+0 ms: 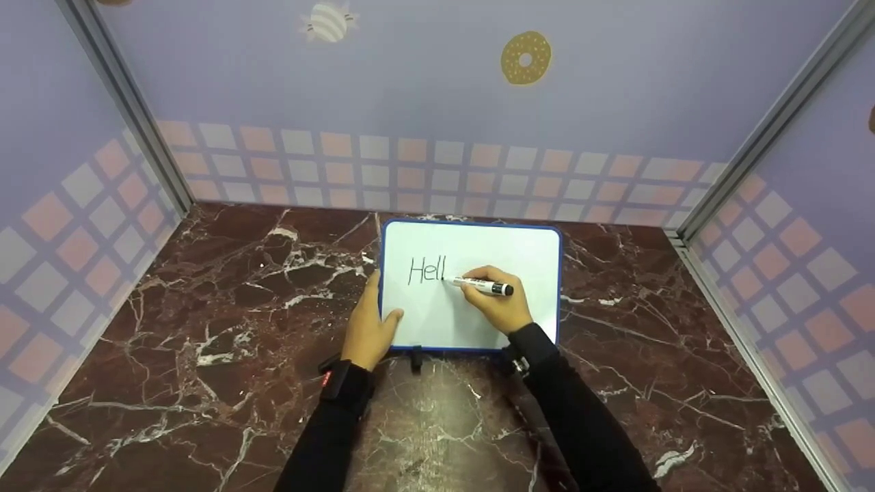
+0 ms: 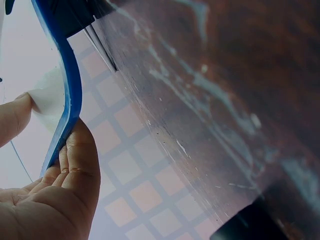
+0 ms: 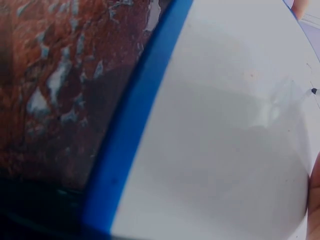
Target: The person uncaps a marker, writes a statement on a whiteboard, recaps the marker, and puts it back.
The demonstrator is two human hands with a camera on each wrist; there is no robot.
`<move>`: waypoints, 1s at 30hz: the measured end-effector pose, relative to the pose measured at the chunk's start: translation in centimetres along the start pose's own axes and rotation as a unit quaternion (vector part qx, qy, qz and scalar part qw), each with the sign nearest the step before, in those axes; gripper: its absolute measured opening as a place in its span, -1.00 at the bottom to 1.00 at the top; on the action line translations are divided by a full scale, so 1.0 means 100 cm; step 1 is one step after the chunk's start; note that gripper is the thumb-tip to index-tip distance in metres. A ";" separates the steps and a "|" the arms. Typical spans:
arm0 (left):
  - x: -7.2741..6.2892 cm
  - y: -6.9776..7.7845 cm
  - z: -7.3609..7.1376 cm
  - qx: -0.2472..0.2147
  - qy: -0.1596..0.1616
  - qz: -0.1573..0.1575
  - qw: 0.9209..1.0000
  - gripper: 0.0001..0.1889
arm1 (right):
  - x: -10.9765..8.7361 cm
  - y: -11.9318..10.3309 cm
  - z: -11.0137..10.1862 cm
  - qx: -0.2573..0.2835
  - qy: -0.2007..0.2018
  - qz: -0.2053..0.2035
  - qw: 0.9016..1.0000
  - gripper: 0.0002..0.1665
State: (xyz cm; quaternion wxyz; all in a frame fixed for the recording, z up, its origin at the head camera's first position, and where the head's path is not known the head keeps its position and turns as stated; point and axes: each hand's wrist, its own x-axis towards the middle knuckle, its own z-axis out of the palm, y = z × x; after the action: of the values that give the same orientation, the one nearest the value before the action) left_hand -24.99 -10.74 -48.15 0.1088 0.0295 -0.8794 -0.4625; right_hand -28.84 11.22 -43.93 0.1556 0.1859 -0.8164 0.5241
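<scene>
A whiteboard [image 1: 424,321] with a blue frame is held over the marble-patterned table, with "Hell" in black on its upper left. My left hand [image 1: 369,333] grips its left edge, thumb on the white face; in the left wrist view the fingers [image 2: 82,155] go round behind the blue rim. Between thumb and fingers, my right hand [image 1: 502,301] pinches a white marker [image 1: 478,284] with a black end. The marker's tip meets the board at the foot of the last letter. In the right wrist view, the right hand [image 3: 314,200] barely shows at the edge.
A small black piece [image 1: 416,359] sticks out below the board's lower edge. The dark red marble-patterned table [image 1: 239,307] surrounds the board. Beyond it rises a lilac back wall [image 1: 424,89] with checks and sweets; similar panels stand left and right.
</scene>
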 end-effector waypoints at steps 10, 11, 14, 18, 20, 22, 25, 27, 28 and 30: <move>-0.001 0.001 -0.001 -0.008 -0.018 -0.011 1.000 -0.17 | -0.001 0.002 -0.001 0.004 -0.005 0.003 1.000 -0.86; -0.001 0.001 -0.001 -0.007 -0.015 -0.010 1.000 -0.17 | -0.001 0.003 -0.001 0.005 -0.005 0.003 1.000 -0.86; 0.000 0.001 0.000 -0.005 -0.009 -0.005 1.000 -0.18 | -0.001 0.003 -0.001 0.004 -0.002 0.003 1.000 -0.86; 0.000 0.000 0.000 -0.003 -0.006 -0.003 1.000 -0.18 | -0.001 0.004 -0.002 0.002 0.000 0.001 1.000 -0.86; 0.001 0.000 -0.001 -0.001 -0.006 -0.003 1.000 -0.18 | -0.001 0.004 -0.002 0.003 -0.001 -0.003 1.000 -0.86; 0.001 0.000 -0.001 -0.001 -0.004 0.000 1.000 -0.19 | -0.001 0.004 -0.003 0.014 0.000 -0.005 1.000 -0.86; 0.001 0.000 0.000 0.000 -0.004 0.000 1.000 -0.19 | -0.001 0.004 -0.004 0.032 0.008 0.000 0.999 -0.86; 0.000 0.000 0.000 0.000 -0.004 -0.001 1.000 -0.18 | -0.002 0.004 -0.005 0.042 0.015 0.007 0.999 -0.86; 0.000 0.000 0.000 -0.001 -0.005 -0.003 1.000 -0.18 | -0.002 0.004 -0.006 0.045 0.017 0.009 0.999 -0.86; 0.001 0.000 0.001 0.000 -0.006 -0.004 1.000 -0.18 | -0.001 0.004 -0.007 0.046 0.021 0.013 0.999 -0.86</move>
State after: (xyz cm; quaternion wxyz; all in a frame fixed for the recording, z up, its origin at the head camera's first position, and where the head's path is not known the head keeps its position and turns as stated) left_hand -25.07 -10.71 -48.20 0.1013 0.0307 -0.8801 -0.4629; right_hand -28.87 12.06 -44.01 0.1573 0.1716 -0.7904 0.5667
